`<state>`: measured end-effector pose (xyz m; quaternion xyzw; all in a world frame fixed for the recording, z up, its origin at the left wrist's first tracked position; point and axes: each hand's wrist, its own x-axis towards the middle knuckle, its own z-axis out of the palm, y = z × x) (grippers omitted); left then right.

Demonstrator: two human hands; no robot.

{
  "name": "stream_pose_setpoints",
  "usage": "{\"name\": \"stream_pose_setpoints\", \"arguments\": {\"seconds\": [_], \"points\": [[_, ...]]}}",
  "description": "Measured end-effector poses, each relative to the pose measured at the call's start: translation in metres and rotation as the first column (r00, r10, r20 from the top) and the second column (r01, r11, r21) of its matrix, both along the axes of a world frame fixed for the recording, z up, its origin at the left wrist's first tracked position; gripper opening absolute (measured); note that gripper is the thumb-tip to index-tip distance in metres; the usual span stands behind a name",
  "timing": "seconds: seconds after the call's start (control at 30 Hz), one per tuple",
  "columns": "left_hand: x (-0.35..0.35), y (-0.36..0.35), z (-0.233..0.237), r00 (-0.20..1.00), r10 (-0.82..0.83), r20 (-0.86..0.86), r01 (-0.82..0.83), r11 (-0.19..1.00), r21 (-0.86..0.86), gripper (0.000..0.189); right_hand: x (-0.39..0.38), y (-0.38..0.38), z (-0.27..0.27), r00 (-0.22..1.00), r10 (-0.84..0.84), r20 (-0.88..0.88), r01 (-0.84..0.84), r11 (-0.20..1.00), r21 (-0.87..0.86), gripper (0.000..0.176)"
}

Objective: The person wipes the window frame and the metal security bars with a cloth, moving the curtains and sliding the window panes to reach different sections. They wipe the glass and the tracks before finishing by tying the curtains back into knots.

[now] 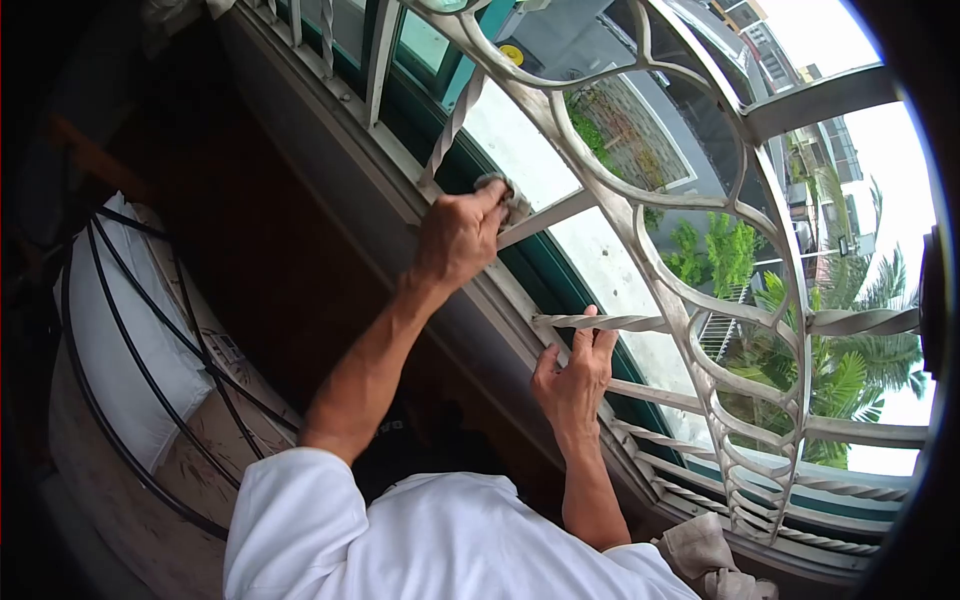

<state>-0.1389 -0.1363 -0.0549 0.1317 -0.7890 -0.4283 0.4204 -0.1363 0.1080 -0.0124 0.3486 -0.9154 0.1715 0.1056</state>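
Note:
My left hand (pixel 455 238) is closed on a crumpled grey cloth (pixel 512 197). It presses the cloth against a flat bar of the white window grille (pixel 548 217), close to the window frame. Lower down on the right, my right hand (pixel 577 385) reaches up to a twisted grille bar (pixel 630 323). Its fingers are stretched out at the bar, and the thumb stands apart from them. How firmly the fingertips bear on the bar is hard to tell.
A dark green window frame (pixel 535 262) runs behind the grille. At left stands a black metal bed frame (pixel 130 262) with a white pillow (pixel 125 330). Another cloth (pixel 705 555) lies bunched at lower right. Palms (pixel 835 375) and a paved yard show outside.

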Motion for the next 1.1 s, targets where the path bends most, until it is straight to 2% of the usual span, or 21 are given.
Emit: {"name": "stream_pose_setpoints", "arguments": {"seconds": [0.07, 0.1, 0.13, 0.2, 0.3, 0.33, 0.4, 0.43, 0.47, 0.53, 0.6, 0.63, 0.67, 0.73, 0.8, 0.87, 0.93, 1.0, 1.03, 1.07, 1.1], "points": [[0.021, 0.014, 0.008, 0.965, -0.045, 0.26, -0.005, 0.982, 0.189, 0.019, 0.001, 0.001, 0.003, 1.0, -0.002, 0.025, 0.002, 1.0, 0.011, 0.073], [0.03, 0.026, 0.008, 0.986, 0.145, 0.078, -0.16, 0.96, 0.23, 0.016, 0.0, 0.002, 0.004, 0.999, 0.031, -0.037, -0.03, 0.999, 0.039, 0.073], [0.045, 0.04, 0.006, 0.967, 0.252, 0.037, -0.251, 0.918, 0.305, 0.017, -0.006, -0.002, 0.003, 0.998, 0.039, -0.045, -0.038, 0.999, 0.023, 0.073], [0.06, 0.086, -0.001, 0.945, 0.32, -0.062, -0.282, 0.899, 0.334, 0.025, -0.003, 0.006, 0.0, 0.998, 0.054, -0.015, -0.054, 0.999, 0.001, 0.073], [0.043, 0.137, 0.0, 0.996, 0.077, -0.047, -0.064, 0.971, 0.231, 0.046, 0.0, 0.006, -0.003, 0.999, 0.032, -0.012, -0.032, 0.999, 0.017, 0.075], [0.023, 0.136, 0.003, 0.989, 0.142, -0.041, -0.133, 0.976, 0.172, 0.045, -0.001, 0.006, -0.003, 1.0, 0.024, -0.016, -0.024, 1.0, 0.014, 0.075], [-0.003, 0.128, 0.011, 0.977, 0.203, 0.07, -0.214, 0.938, 0.273, 0.041, -0.003, 0.009, 0.0, 0.999, 0.042, -0.024, -0.042, 0.999, 0.027, 0.076], [-0.014, 0.123, 0.016, 0.977, 0.204, 0.065, -0.214, 0.938, 0.274, 0.041, -0.001, 0.008, 0.004, 0.999, 0.032, 0.016, -0.032, 0.999, 0.027, 0.076], [-0.022, 0.118, 0.019, 0.958, 0.248, 0.142, -0.278, 0.925, 0.259, 0.043, 0.001, 0.008, 0.004, 0.998, 0.019, 0.061, -0.021, 0.999, 0.029, 0.076], [-0.029, 0.119, 0.015, 0.928, 0.292, 0.232, -0.346, 0.906, 0.244, 0.045, -0.002, 0.01, -0.001, 0.998, 0.039, 0.052, -0.04, 0.999, 0.02, 0.076], [-0.029, 0.121, 0.013, 0.898, 0.426, 0.112, -0.43, 0.903, 0.004, 0.044, -0.001, 0.009, 0.003, 0.998, 0.04, 0.046, -0.041, 0.999, 0.025, 0.078], [-0.016, 0.129, 0.019, 0.921, 0.26, 0.288, -0.301, 0.948, 0.105, 0.045, 0.0, 0.009, 0.008, 0.995, 0.036, 0.095, -0.038, 0.999, 0.024, 0.079], [-0.011, 0.129, 0.016, 0.918, 0.274, 0.285, -0.312, 0.945, 0.095, 0.045, -0.002, 0.009, 0.007, 0.994, 0.049, 0.094, -0.05, 0.999, 0.014, 0.079], [-0.003, 0.126, 0.005, 0.925, 0.237, 0.297, -0.232, 0.971, -0.051, 0.039, -0.002, 0.009, 0.005, 0.996, 0.05, 0.07, -0.052, 0.998, 0.022, 0.077], [-0.013, 0.112, -0.001, 0.908, 0.316, 0.274, -0.289, 0.948, -0.135, 0.04, -0.002, 0.01, 0.005, 0.995, 0.056, 0.081, -0.058, 0.998, 0.029, 0.077], [-0.023, 0.106, -0.001, 0.935, 0.345, 0.083, -0.344, 0.939, -0.018, 0.046, -0.002, 0.013, 0.007, 0.995, 0.041, 0.093, -0.046, 0.998, 0.049, 0.077], [-0.017, 0.119, 0.001, 0.939, 0.338, 0.071, -0.34, 0.94, 0.02, 0.043, -0.002, 0.011, 0.009, 0.993, 0.07, 0.097, -0.074, 0.996, 0.042, 0.077], [0.003, 0.131, -0.003, 0.979, 0.109, 0.174, -0.114, 0.993, 0.016, 0.04, -0.004, 0.011, 0.008, 0.995, 0.066, 0.081, -0.07, 0.996, 0.051, 0.077], [0.012, 0.133, -0.006, 0.994, 0.033, 0.108, -0.035, 0.999, 0.017, 0.038, -0.002, 0.011, 0.007, 0.995, 0.068, 0.073, -0.072, 0.996, 0.061, 0.077], [0.026, 0.131, -0.009, 0.992, 0.055, 0.111, -0.057, 0.998, 0.013, 0.038, -0.001, 0.012, 0.007, 0.993, 0.089, 0.076, -0.094, 0.994, 0.057, 0.077], [0.04, 0.126, -0.01, 0.993, 0.005, 0.119, -0.038, 0.96, 0.277, 0.038, -0.002, 0.012, 0.008, 0.993, 0.096, 0.069, -0.101, 0.993, 0.061, 0.077]]}}
